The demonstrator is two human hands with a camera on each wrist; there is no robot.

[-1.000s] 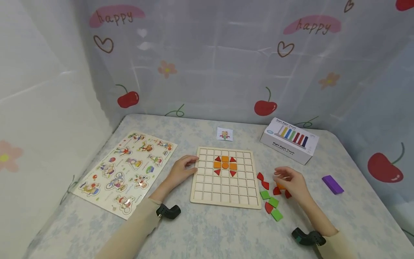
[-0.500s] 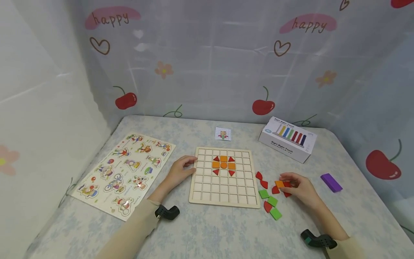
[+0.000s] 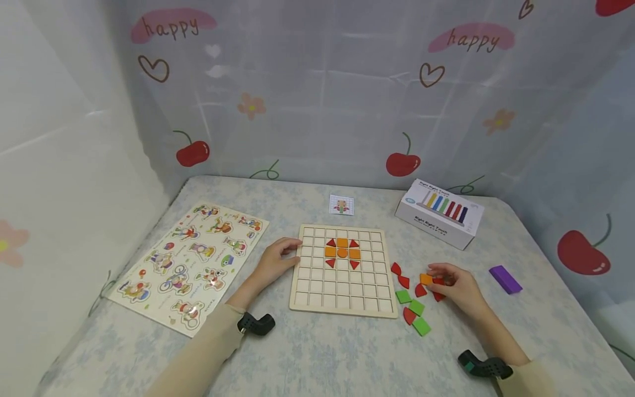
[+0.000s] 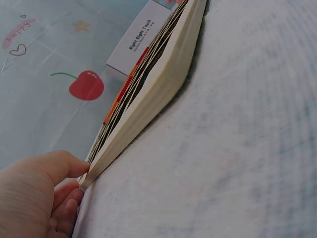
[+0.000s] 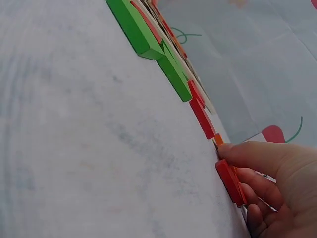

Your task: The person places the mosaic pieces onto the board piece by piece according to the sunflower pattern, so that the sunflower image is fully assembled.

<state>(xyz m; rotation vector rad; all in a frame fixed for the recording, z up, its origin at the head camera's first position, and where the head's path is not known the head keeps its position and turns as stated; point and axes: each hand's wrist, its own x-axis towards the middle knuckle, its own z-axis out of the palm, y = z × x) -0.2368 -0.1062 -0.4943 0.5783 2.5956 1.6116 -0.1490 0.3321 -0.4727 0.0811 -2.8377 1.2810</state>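
My left hand [image 3: 274, 261] holds the left edge of a wooden grid board [image 3: 342, 302], thumb on top and fingers curled at its side in the left wrist view. Orange and red tiles form a pattern in the board's upper middle, round an orange disc [image 3: 342, 252]. To the right of the board, my right hand [image 3: 462, 291] pinches at a red tile [image 3: 439, 282] beside an orange square tile [image 3: 425, 279]. Another red tile [image 5: 229, 181] lies in front of its fingers in the right wrist view, where the fingertips are partly hidden.
Loose green tiles [image 3: 421, 326] and red tiles [image 3: 409, 315] lie right of the board. A small pattern card [image 3: 342, 205] lies behind it. A white box [image 3: 439, 214] stands back right, near a purple block [image 3: 505, 279]. A picture puzzle board [image 3: 190, 264] lies left.
My right hand has shifted right and down from above the loose tiles to the red tile, uncovering the orange square. My left hand stays on the board's edge.
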